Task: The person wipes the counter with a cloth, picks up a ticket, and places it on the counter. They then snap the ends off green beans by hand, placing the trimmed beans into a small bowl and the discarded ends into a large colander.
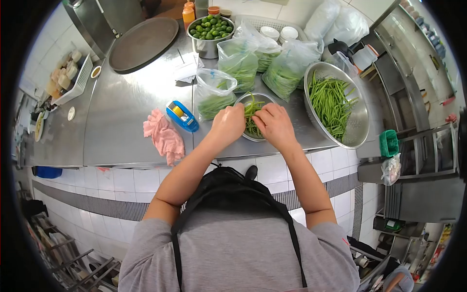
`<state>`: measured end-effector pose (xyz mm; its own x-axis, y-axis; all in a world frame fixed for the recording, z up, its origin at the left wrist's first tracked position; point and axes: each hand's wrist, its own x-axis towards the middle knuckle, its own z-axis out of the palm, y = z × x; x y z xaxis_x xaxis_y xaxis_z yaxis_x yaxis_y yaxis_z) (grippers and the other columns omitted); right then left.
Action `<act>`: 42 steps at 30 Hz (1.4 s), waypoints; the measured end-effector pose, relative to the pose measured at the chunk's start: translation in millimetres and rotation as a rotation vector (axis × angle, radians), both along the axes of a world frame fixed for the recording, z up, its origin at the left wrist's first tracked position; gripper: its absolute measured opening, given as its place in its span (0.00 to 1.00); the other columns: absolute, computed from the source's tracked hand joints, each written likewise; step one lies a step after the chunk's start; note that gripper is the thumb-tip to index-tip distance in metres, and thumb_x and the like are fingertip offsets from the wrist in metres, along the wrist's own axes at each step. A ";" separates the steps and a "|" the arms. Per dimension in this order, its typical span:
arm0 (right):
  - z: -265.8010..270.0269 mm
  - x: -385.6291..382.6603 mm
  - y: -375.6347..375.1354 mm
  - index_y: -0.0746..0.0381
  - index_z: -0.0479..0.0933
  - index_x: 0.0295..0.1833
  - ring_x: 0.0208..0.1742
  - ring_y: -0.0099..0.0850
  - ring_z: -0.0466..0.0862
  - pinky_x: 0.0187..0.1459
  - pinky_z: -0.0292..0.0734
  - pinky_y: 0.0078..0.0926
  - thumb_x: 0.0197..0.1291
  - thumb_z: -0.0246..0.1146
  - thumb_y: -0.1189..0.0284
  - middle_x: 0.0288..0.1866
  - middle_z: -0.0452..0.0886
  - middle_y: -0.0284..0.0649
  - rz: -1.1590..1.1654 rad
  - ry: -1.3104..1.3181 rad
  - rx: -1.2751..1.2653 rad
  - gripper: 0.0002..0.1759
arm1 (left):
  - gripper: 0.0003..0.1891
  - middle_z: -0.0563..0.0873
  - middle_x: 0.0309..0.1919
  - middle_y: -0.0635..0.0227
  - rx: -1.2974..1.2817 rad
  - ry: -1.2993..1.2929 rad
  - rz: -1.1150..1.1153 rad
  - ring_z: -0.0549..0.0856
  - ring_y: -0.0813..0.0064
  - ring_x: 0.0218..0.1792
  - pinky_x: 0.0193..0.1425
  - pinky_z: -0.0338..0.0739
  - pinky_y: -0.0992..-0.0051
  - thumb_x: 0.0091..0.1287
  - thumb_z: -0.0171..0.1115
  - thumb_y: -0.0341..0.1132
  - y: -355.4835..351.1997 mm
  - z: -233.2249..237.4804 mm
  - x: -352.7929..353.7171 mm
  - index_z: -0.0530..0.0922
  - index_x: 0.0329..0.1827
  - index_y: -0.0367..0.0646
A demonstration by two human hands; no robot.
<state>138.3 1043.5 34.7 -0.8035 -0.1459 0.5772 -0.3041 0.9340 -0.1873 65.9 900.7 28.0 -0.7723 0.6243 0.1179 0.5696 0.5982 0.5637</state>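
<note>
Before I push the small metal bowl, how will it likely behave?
The bowl is probably stiff, given its shiny metal. It may slide easily across the smooth steel counter. The green beans inside look loose, so they could shift.

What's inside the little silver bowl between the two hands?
Long green beans are in the small bowl. The left hand and right hand cover parts of it, and the beans hide its bottom, so whatever is underneath can't be seen.
</note>
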 end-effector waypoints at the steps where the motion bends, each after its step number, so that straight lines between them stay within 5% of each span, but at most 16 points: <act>1: -0.9 1.9 -2.3 0.62 0.76 0.32 0.35 0.36 0.75 0.35 0.69 0.31 0.46 0.63 0.72 0.31 0.73 0.36 -0.011 -0.085 -0.083 0.07 | 0.06 0.79 0.25 0.43 0.003 -0.003 0.004 0.80 0.45 0.29 0.35 0.75 0.56 0.55 0.51 0.28 0.0 1.4 0.4 0.70 0.30 0.32; 6: -2.0 2.0 -5.3 0.64 0.76 0.30 0.31 0.35 0.75 0.33 0.69 0.27 0.48 0.63 0.74 0.28 0.73 0.39 -0.028 -0.223 -0.264 0.06 | 0.06 0.80 0.26 0.45 -0.048 0.041 -0.007 0.81 0.46 0.30 0.34 0.75 0.57 0.54 0.50 0.27 0.2 0.8 2.7 0.69 0.32 0.33; 8: -0.3 5.8 -8.3 0.66 0.77 0.31 0.27 0.28 0.73 0.30 0.67 0.21 0.49 0.62 0.77 0.26 0.74 0.37 0.058 -0.224 -0.723 0.04 | 0.06 0.80 0.26 0.45 -0.051 0.032 -0.018 0.81 0.47 0.30 0.34 0.75 0.57 0.54 0.50 0.27 -0.4 3.5 5.2 0.69 0.32 0.33; 12: -25.4 9.8 -12.9 0.68 0.78 0.33 0.26 0.21 0.71 0.29 0.64 0.16 0.52 0.62 0.78 0.26 0.75 0.35 0.056 -0.214 -1.070 0.03 | 0.06 0.80 0.26 0.44 -0.063 -0.017 -0.018 0.81 0.48 0.31 0.35 0.76 0.58 0.54 0.50 0.26 0.4 15.1 10.5 0.69 0.33 0.32; 14: -36.7 9.7 -17.1 0.70 0.77 0.34 0.29 0.20 0.71 0.29 0.65 0.16 0.55 0.60 0.78 0.29 0.74 0.34 0.075 -0.080 -1.325 0.05 | 0.06 0.80 0.26 0.45 -0.071 -0.045 -0.015 0.81 0.48 0.31 0.35 0.75 0.58 0.54 0.49 0.26 2.5 22.1 12.8 0.68 0.33 0.33; 18: -29.1 9.5 -21.3 0.71 0.76 0.33 0.29 0.20 0.71 0.29 0.65 0.15 0.54 0.60 0.78 0.29 0.74 0.35 0.043 0.091 -1.404 0.05 | 0.05 0.81 0.26 0.48 -0.087 0.061 -0.048 0.82 0.51 0.30 0.33 0.76 0.61 0.54 0.50 0.27 1.8 23.8 16.6 0.70 0.32 0.34; 20: -11.3 9.9 4.6 0.69 0.76 0.35 0.29 0.20 0.71 0.30 0.67 0.16 0.54 0.60 0.80 0.31 0.75 0.34 0.093 0.393 -1.786 0.04 | 0.05 0.81 0.25 0.49 -0.098 0.043 -0.024 0.82 0.51 0.29 0.32 0.77 0.61 0.54 0.50 0.27 -9.8 2.8 11.2 0.70 0.32 0.35; 21: -8.6 9.9 17.4 0.69 0.76 0.35 0.29 0.20 0.71 0.30 0.67 0.16 0.54 0.60 0.80 0.31 0.75 0.34 0.106 0.381 -1.780 0.04 | 0.05 0.81 0.25 0.50 -0.117 0.031 -0.010 0.82 0.52 0.28 0.31 0.77 0.61 0.54 0.49 0.27 -14.5 -3.9 7.3 0.70 0.31 0.35; 23: -14.0 13.5 35.2 0.65 0.76 0.38 0.30 0.22 0.74 0.32 0.71 0.18 0.53 0.59 0.82 0.33 0.77 0.36 -0.128 -0.017 -0.939 0.06 | 0.05 0.81 0.24 0.49 -0.084 0.036 -0.009 0.82 0.50 0.28 0.31 0.76 0.60 0.54 0.49 0.27 -19.2 1.1 7.6 0.69 0.31 0.34; 24: -18.4 14.7 31.7 0.65 0.76 0.38 0.30 0.22 0.74 0.32 0.71 0.18 0.53 0.59 0.82 0.33 0.77 0.36 -0.133 -0.025 -0.937 0.06 | 0.05 0.80 0.24 0.47 -0.056 0.038 -0.024 0.81 0.49 0.28 0.32 0.76 0.59 0.54 0.48 0.26 -20.5 1.5 10.7 0.69 0.31 0.34; 26: -25.7 9.4 23.5 0.60 0.76 0.42 0.34 0.29 0.77 0.32 0.72 0.21 0.49 0.61 0.80 0.37 0.77 0.37 -0.204 -0.414 -0.510 0.12 | 0.04 0.81 0.24 0.50 -0.058 0.070 -0.009 0.82 0.51 0.27 0.31 0.76 0.60 0.54 0.48 0.27 -16.2 2.5 11.1 0.70 0.30 0.35; 30: -1.2 7.4 8.7 0.56 0.76 0.45 0.39 0.35 0.77 0.38 0.72 0.25 0.46 0.61 0.80 0.43 0.76 0.38 0.023 0.006 -0.210 0.18 | 0.05 0.81 0.22 0.53 -0.078 0.137 -0.011 0.83 0.55 0.26 0.29 0.77 0.62 0.55 0.49 0.29 -15.4 1.9 8.5 0.71 0.28 0.36; 32: 27.7 3.8 5.2 0.54 0.76 0.47 0.46 0.34 0.75 0.44 0.69 0.30 0.43 0.59 0.80 0.50 0.74 0.35 0.216 0.060 0.244 0.21 | 0.05 0.81 0.22 0.53 -0.102 0.154 -0.031 0.83 0.56 0.26 0.29 0.78 0.63 0.56 0.49 0.29 -15.0 1.0 8.8 0.71 0.29 0.36; 39: 30.7 -1.3 24.6 0.58 0.74 0.44 0.40 0.30 0.73 0.40 0.67 0.27 0.40 0.57 0.74 0.40 0.72 0.35 0.239 -0.182 0.492 0.19 | 0.04 0.81 0.23 0.52 -0.122 0.163 -0.067 0.83 0.54 0.27 0.29 0.77 0.62 0.56 0.48 0.28 -18.5 -1.7 7.0 0.69 0.31 0.36; 42: 22.3 -2.1 22.8 0.59 0.74 0.41 0.37 0.29 0.72 0.37 0.66 0.26 0.40 0.57 0.74 0.38 0.72 0.34 0.284 -0.062 0.370 0.17 | 0.04 0.81 0.24 0.53 -0.153 0.127 -0.068 0.83 0.54 0.27 0.29 0.77 0.62 0.56 0.49 0.28 -21.5 -0.8 7.0 0.69 0.31 0.36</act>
